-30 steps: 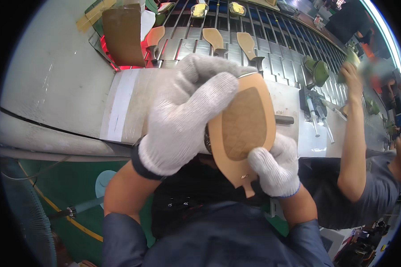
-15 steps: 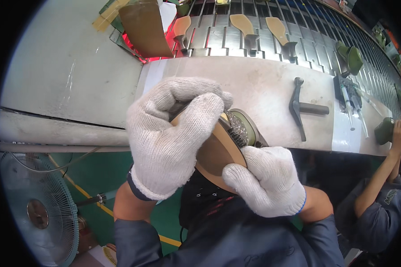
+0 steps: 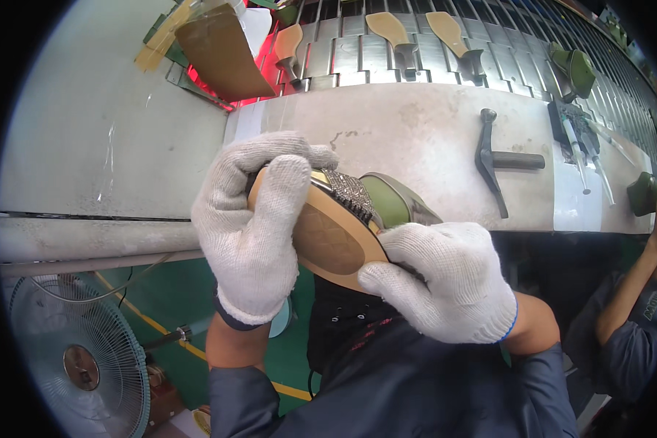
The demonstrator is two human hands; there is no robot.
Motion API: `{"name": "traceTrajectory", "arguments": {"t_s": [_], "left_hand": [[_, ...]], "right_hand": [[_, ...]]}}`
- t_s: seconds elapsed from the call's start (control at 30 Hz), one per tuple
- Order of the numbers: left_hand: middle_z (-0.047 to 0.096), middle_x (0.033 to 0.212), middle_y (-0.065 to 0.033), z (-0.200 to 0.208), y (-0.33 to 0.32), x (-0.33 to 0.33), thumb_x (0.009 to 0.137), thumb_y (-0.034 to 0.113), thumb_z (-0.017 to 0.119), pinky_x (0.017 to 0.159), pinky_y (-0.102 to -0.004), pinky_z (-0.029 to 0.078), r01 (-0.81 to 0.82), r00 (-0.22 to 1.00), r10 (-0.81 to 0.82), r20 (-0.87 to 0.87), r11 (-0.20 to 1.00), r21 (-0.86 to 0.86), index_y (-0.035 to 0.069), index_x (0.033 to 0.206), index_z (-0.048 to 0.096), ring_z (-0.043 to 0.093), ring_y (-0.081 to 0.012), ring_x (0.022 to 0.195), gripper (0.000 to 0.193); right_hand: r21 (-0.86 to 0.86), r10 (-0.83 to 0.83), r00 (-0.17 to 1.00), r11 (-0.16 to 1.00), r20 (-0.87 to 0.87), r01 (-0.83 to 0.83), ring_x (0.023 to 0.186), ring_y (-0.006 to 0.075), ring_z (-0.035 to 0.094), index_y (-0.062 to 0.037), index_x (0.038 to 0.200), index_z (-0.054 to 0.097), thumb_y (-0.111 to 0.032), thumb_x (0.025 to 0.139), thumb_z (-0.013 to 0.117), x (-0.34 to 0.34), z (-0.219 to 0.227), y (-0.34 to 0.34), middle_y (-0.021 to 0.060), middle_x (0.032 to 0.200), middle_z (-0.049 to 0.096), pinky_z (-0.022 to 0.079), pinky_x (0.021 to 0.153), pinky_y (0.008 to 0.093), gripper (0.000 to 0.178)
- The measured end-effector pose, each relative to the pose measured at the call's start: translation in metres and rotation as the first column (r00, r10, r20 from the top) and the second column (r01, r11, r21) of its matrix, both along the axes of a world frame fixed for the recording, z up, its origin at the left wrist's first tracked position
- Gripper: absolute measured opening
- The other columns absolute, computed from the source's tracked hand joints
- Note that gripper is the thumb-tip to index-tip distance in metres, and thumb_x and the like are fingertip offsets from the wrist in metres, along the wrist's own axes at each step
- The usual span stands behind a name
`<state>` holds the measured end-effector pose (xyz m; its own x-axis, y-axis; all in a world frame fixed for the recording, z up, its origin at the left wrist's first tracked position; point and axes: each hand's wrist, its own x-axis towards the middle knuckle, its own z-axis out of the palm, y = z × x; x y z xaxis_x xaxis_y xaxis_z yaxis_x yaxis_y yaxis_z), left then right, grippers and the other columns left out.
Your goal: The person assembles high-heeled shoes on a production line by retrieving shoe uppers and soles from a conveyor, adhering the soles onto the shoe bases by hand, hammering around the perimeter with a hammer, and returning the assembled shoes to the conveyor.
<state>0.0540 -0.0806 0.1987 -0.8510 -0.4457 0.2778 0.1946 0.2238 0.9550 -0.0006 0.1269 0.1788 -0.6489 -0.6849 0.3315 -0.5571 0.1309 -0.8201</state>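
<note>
Left hand [image 3: 252, 233], gloved, clamped on one end of the tan sole [image 3: 330, 237]; right hand [image 3: 445, 281], also gloved, pinching the other. Sole tilted at bench's [image 3: 409, 117] near edge, glittery strap [image 3: 349, 188] and green last [image 3: 388, 204] behind it. Hammer [image 3: 487, 157] on bench, right side. Slatted conveyor [image 3: 349, 62] beyond.

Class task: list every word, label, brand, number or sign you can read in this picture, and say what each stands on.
None can be quoted with certainty.
Co-worker's grey sleeve: pale lettering, slanted and too blurred.
Black cloth at the wearer's front: red lettering, too small.
Fan hub: marking, too small.
Worktable: dark squiggle, no clear word.
Shoe's tan sole: no lettering visible.
</note>
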Motion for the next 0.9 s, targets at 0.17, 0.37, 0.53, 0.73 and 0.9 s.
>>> {"name": "traceTrajectory", "arguments": {"t_s": [0.17,0.37,0.53,0.73,0.9], "left_hand": [[0.077,0.12,-0.0236,-0.005,-0.007,0.005,0.098,0.03,0.085,0.099,-0.0436,0.064,0.106,0.992,-0.108,-0.07,0.994,-0.033,-0.007,0.135,0.062,0.078,-0.0311,0.111,0.057],[0.075,0.126,-0.0239,-0.004,-0.01,0.006,0.078,0.031,0.101,0.102,-0.0455,0.065,0.143,0.989,-0.144,-0.023,0.989,-0.048,-0.007,0.14,0.058,0.077,-0.0332,0.117,0.084],[0.075,0.126,-0.0221,-0.007,-0.011,0.003,0.081,0.016,0.097,0.103,-0.0416,0.063,0.105,0.994,-0.105,-0.014,0.994,0.032,-0.007,0.138,0.059,0.076,-0.0286,0.116,0.072],[0.075,0.127,-0.0199,-0.013,-0.018,0.003,0.086,0.004,0.093,0.105,-0.0375,0.06,0.061,0.998,-0.059,-0.021,0.994,0.085,-0.005,0.136,0.062,0.074,-0.0233,0.116,0.06],[0.075,0.127,-0.0197,-0.011,-0.016,0.003,0.087,0.004,0.093,0.105,-0.038,0.06,0.058,0.998,-0.059,0.0,0.996,0.073,-0.005,0.135,0.062,0.074,-0.0233,0.117,0.058]], "right_hand": [[-0.017,-0.006,1.0,1.0,0.019,0.006,0.065,0.0369,0.072,-0.0072,0.092,0.07,-0.025,0.095,0.084,-0.005,0.0,-0.001,0.0147,0.072,0.067,0.055,0.06,0.0462,0.023],[-0.019,0.009,0.996,1.0,0.094,-0.008,0.066,0.0381,0.072,-0.0055,0.091,0.069,-0.023,0.096,0.082,-0.009,0.004,0.0,0.0162,0.071,0.067,0.055,0.061,0.0465,0.023],[0.021,0.011,1.0,1.0,0.025,-0.012,0.066,0.039,0.072,-0.005,0.088,0.066,-0.027,0.1,0.079,-0.019,0.007,-0.005,0.0175,0.07,0.067,0.056,0.061,0.0472,0.028],[0.098,0.019,0.999,0.995,-0.046,-0.014,0.064,0.041,0.072,-0.0043,0.087,0.064,-0.032,0.103,0.074,-0.019,0.005,-0.01,0.0179,0.068,0.067,0.056,0.059,0.0488,0.034],[0.094,-0.006,0.999,0.996,0.044,0.001,0.064,0.042,0.072,-0.002,0.084,0.064,-0.031,0.103,0.075,-0.021,0.008,-0.008,0.0202,0.069,0.066,0.056,0.059,0.0496,0.036]]}}
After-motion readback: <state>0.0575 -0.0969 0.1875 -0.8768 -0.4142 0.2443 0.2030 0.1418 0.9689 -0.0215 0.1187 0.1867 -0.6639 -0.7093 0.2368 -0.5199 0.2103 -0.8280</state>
